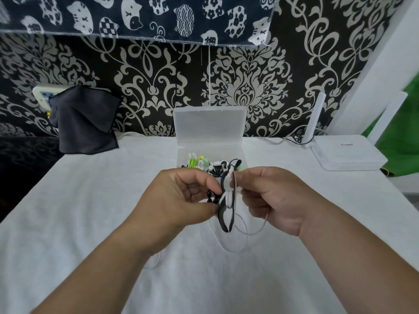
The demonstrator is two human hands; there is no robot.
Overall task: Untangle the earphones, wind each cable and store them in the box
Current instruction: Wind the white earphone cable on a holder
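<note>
Both hands are held above the white tablecloth [90, 211], just in front of the clear plastic box [181, 155].

- Left hand [181, 196]: fingers are curled, and a small bundle of black cable [224, 220] is pinched between thumb and fingertips. The black loops hang down below the grip.
- Right hand [272, 198]: fingers are curled, and a thin white cable [229, 197] is pinched close to the top of the bundle. The white cable is seen wrapped several turns around the middle of the black loops.
- A slack loop [251, 232] of the white cable is seen drooping from under the right hand toward the cloth. More of it trails below the left wrist, though its end cannot be made out.
- The box is open, with its lid [209, 126] stood upright against the wall. Earphones [204, 165] in green, white and black are piled in the base; how many cannot be told.
- A dark grey cloth [84, 123] is draped at the table's far left corner, over a wall socket [42, 94].
- A white router [347, 155] with a raised antenna is set at far right, well apart from the box.
- Damask wallpaper [247, 87] is noted behind, with a cat-print fabric [136, 17] hung along the top.
</note>
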